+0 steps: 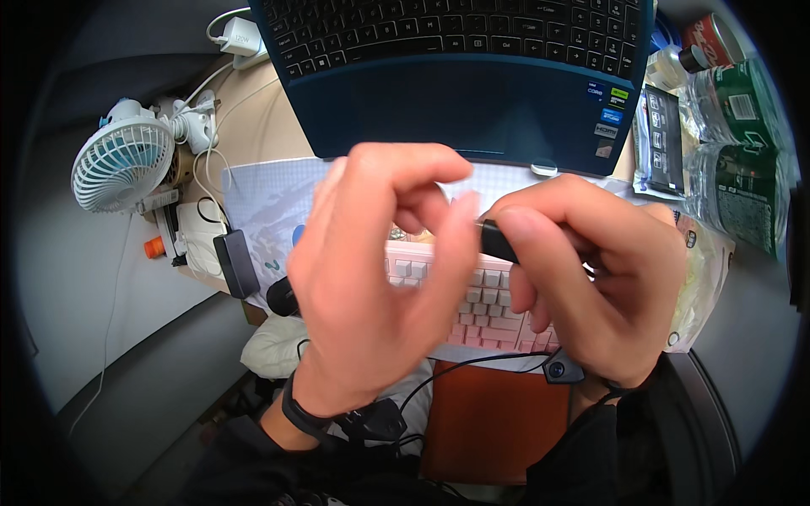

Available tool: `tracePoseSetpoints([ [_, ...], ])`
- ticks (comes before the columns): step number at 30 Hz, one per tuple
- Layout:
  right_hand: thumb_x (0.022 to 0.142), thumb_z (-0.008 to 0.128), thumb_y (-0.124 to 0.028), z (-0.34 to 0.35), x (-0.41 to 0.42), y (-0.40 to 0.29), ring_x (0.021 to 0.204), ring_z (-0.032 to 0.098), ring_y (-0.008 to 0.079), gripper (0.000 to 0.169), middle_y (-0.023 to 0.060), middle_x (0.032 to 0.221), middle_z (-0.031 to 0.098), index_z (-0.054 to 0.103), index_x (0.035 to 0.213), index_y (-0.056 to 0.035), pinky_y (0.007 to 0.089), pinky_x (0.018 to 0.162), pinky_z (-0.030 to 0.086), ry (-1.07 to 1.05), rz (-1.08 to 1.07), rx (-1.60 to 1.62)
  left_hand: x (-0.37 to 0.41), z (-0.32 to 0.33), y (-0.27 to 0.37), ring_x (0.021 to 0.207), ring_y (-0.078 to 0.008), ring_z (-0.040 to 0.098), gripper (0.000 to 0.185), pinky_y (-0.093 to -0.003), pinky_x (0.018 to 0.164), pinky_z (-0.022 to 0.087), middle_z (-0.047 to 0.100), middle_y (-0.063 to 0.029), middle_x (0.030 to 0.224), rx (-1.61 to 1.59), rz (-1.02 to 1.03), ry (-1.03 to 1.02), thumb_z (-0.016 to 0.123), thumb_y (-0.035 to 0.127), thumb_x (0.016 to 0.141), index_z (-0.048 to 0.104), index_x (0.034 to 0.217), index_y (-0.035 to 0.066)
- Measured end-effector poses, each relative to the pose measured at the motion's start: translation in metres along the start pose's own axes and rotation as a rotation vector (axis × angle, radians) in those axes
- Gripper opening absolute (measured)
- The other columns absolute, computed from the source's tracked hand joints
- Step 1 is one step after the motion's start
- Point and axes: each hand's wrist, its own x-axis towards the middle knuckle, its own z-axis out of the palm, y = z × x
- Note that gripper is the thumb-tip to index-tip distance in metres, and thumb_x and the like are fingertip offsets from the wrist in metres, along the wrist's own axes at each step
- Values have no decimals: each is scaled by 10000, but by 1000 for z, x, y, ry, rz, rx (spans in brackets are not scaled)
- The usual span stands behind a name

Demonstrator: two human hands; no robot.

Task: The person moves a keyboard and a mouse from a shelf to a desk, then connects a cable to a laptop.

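Note:
My right hand (598,265) pinches a small black object (498,241), perhaps a cable plug, between thumb and fingers. A thin shiny tip shows at its left end, close to my left thumb. My left hand (380,265) is raised and slightly blurred, its thumb and index finger apart with nothing visible between them. Whether the left thumb touches the tip, I cannot tell. Below both hands lies a pink and white keyboard (487,316), partly covered by them. A large blue laptop (443,107) stands open just beyond my fingers.
At the left are a white clip fan (123,164), a black box-shaped adapter (236,264) and a white charger (239,37) with cables. Plastic bottles (734,190), a red can (714,39) and a packet (659,142) crowd the right side. Black cables run from wrist-worn cameras (562,368).

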Motion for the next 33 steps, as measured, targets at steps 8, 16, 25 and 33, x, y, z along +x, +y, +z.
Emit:
tracePoseSetpoints([
  [8,892,589,1,-53,15,2,749,533,68,178,53,944,617,633,1061,37,193,653,424,247,-69,-6,14,-40,-82,781,-65,442,135,-205,706,349,503,17,854,0,-298,302,507,170,990,567,991,49],
  [16,947,603,-105,-97,45,62,649,496,35,158,-8,789,615,658,1049,2,195,565,399,740,-75,46,32,-21,-173,919,-102,463,401,-254,850,390,489,-21,1038,4,-371,252,345,381,1060,501,1241,59],
  [25,1002,521,-222,-116,71,134,609,564,78,241,20,718,620,604,933,-7,234,532,427,767,51,42,26,8,-222,1022,-153,447,350,-290,924,360,475,-84,1129,29,-236,409,376,311,1049,440,1226,17],
  [33,946,577,-194,-121,75,143,581,484,99,242,47,641,572,658,935,34,278,549,387,617,85,15,25,17,-211,1108,-207,448,409,-316,1018,313,481,-130,1204,115,-198,280,363,315,1049,389,1300,-7],
])
